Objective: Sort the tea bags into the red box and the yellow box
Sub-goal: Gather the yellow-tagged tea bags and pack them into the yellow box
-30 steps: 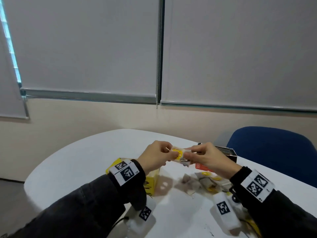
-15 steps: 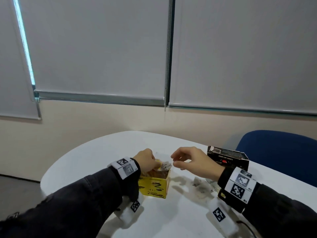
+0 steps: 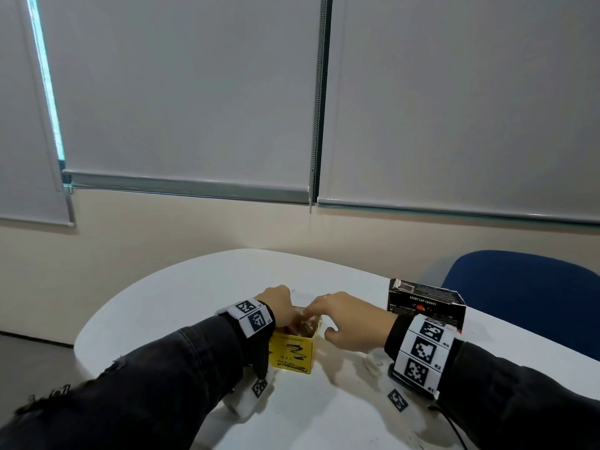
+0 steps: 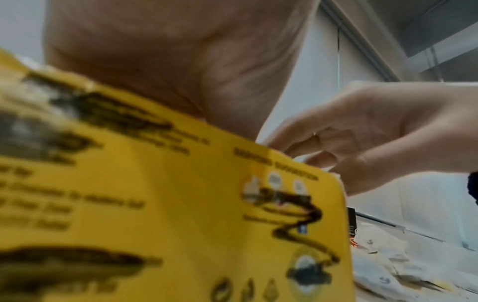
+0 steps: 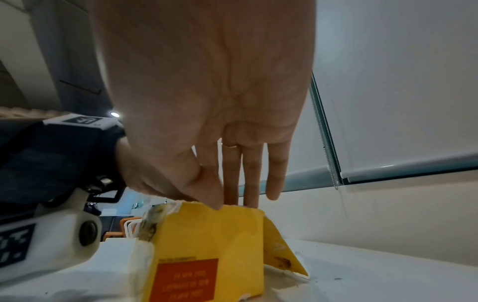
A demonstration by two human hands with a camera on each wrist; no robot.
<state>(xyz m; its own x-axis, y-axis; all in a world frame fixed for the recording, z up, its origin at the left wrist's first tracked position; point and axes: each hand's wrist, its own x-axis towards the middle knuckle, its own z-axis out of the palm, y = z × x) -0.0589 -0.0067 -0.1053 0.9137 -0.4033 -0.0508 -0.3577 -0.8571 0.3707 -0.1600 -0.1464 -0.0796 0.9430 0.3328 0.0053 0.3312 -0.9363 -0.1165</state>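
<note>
The yellow box (image 3: 292, 355) stands open-topped on the white table, filling the left wrist view (image 4: 181, 204). My left hand (image 3: 281, 305) bends over its left rim; its fingers dip inside and are hidden, so any tea bag there is out of sight. My right hand (image 3: 316, 315) comes in from the right, and in the right wrist view its straight fingers (image 5: 249, 183) reach down into the box top (image 5: 212, 235) with nothing held. The red box (image 3: 425, 311), with a dark open top, stands to the right. Loose tea bags (image 3: 373, 363) lie beneath my right wrist.
A blue chair (image 3: 526, 303) stands past the table's right edge. The round table edge (image 3: 136, 306) curves off to the left. An open flap (image 5: 282, 251) juts from the yellow box's far side. More tea bags (image 4: 388, 265) lie between the two boxes.
Both hands held a yellow-tagged tea bag in the air; my left hand then carried it to the yellow box. Now both hands have dropped to the box top, the right hand's fingers reaching in.
</note>
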